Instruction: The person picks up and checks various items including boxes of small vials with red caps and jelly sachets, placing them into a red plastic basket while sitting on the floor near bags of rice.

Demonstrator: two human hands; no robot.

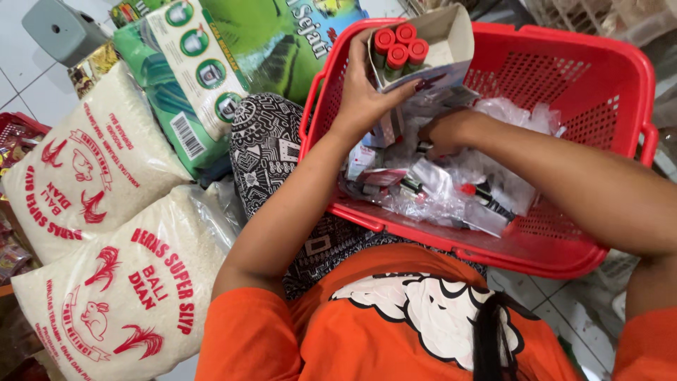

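your left hand (367, 92) is curled closed around a small open cardboard box (434, 42), tilted, holding four red-capped tubes (399, 44) packed at its 10 o'clock corner. it hangs over the red plastic mesh basket (606, 85) on your lap. your right hand (448, 130) is buried in crinkled clear plastic packets (458, 183) in the basket; you cannot tell its grip. white rice sacks (106, 233) lie at 8 o'clock, a green sack (211, 77) at 11.
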